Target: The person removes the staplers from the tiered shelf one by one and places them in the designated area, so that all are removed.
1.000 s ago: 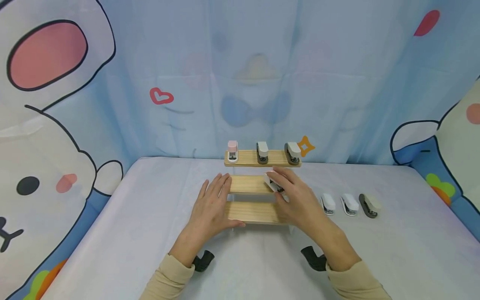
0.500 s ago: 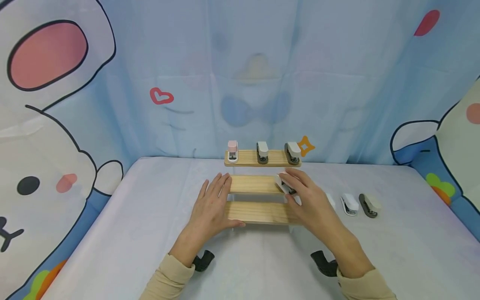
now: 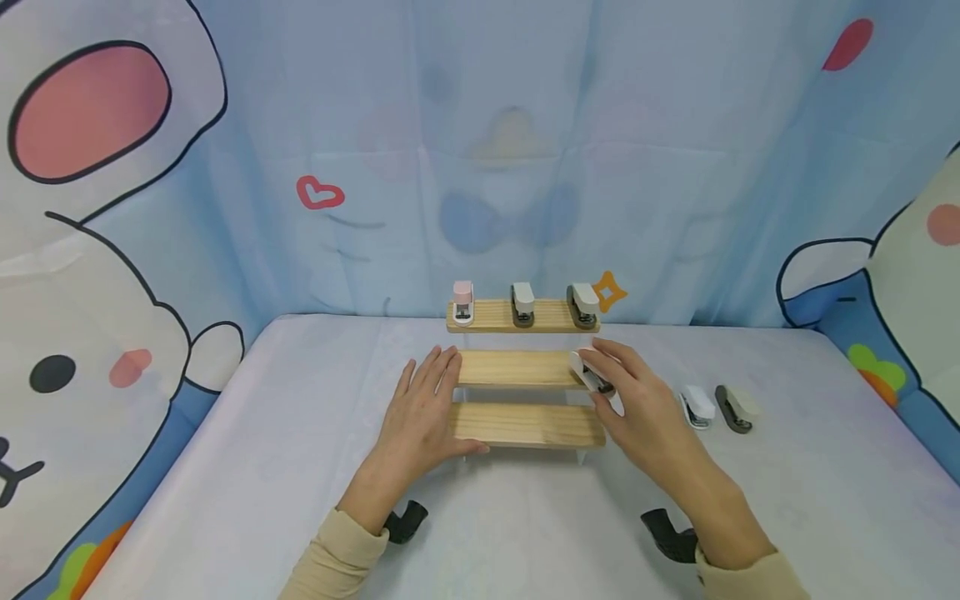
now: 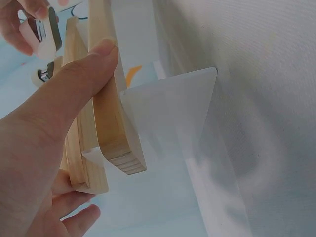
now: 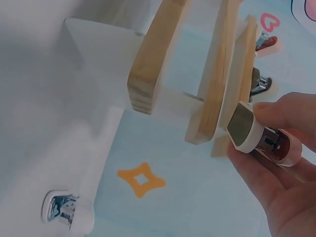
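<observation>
A mini stapler (image 3: 592,375) with a white top is pinched between the thumb and fingers of my right hand (image 3: 648,408), at the right end of the middle board (image 3: 517,369) of a three-step wooden shelf rack. In the right wrist view, the stapler (image 5: 259,133) is tilted, its olive base facing the camera. Whether it touches the board, I cannot tell. My left hand (image 3: 420,412) holds the rack's left end, the thumb (image 4: 94,69) on the lowest board (image 4: 116,131) and the fingers by the middle board. Three mini staplers stand along the top board (image 3: 491,315), one (image 3: 463,302) pink-topped.
Right of the rack, a white mini stapler (image 3: 697,407) and a cream one with a dark base (image 3: 737,408) lie on the white tablecloth (image 3: 810,500). Translucent side panels (image 4: 168,103) carry the boards. A blue printed curtain (image 3: 675,167) hangs behind the table.
My right hand has slid rightward with the stapler, from the board's middle-right to its right end. It now hides the nearest loose stapler on the table. My left hand has stayed in place.
</observation>
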{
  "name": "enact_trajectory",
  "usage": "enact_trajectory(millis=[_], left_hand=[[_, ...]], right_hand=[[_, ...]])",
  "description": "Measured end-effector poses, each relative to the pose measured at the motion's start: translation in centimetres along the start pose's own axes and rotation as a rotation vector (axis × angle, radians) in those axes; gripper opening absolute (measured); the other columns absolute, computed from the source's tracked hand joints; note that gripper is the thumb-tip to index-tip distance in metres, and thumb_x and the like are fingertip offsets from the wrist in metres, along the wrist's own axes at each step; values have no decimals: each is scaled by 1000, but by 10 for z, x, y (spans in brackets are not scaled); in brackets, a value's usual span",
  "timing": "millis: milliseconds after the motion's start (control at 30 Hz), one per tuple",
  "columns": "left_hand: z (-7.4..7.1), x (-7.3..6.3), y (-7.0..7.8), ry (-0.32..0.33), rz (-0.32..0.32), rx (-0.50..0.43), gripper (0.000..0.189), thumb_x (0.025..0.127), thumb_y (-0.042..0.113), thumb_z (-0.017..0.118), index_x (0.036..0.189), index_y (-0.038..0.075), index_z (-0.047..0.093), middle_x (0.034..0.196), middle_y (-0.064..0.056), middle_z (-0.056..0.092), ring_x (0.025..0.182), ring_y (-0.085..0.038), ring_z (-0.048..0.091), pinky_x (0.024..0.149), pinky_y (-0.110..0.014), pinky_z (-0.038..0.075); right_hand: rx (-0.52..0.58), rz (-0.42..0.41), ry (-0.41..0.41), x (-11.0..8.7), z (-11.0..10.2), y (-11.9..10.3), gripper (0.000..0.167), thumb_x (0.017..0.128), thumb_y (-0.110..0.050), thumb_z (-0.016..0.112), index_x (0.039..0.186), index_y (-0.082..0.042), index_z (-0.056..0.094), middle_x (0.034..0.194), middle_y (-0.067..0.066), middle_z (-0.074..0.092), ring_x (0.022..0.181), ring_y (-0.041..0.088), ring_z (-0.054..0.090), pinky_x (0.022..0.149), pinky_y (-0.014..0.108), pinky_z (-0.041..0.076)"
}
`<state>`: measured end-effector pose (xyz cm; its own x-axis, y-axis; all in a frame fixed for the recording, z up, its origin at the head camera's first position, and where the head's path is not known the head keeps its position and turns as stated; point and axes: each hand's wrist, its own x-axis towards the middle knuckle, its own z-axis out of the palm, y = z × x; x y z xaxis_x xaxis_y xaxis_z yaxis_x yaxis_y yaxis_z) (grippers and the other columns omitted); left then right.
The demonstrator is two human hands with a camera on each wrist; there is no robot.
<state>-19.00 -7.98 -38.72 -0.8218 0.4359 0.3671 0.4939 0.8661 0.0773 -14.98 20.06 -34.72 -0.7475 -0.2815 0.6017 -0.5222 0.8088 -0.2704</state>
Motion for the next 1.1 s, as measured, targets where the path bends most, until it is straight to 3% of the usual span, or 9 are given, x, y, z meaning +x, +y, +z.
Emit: enact_trajectory(millis=[633, 867, 1100], left_hand=[[-1, 0, 0, -4, -2, 14, 128, 60, 70, 82, 155, 3, 28, 159, -11, 36, 150, -28, 29, 123, -50, 24], [0, -1, 0, 7, 6, 20, 128, 60, 70, 82, 154, 3, 30, 158, -11, 37, 150, -29, 30, 123, -50, 25], [-1, 0, 1, -7, 1, 11, 127, 61, 71, 81, 155, 3, 29, 158, -10, 37, 150, -28, 29, 123, -51, 24]], right_hand=[[-84, 19, 30, -25, -18, 23, 62, 73, 11, 77, 131, -3, 59, 133, 21, 55, 93, 36, 68, 68, 48, 57], [-121, 98, -15, -34, -22, 28, 62, 74, 8, 78, 132, -3, 58, 133, 21, 54, 104, 40, 63, 75, 56, 56], [-147, 142, -52, -44, -23, 34, 60, 74, 6, 79, 131, -1, 59, 132, 23, 54, 101, 42, 63, 73, 56, 56]])
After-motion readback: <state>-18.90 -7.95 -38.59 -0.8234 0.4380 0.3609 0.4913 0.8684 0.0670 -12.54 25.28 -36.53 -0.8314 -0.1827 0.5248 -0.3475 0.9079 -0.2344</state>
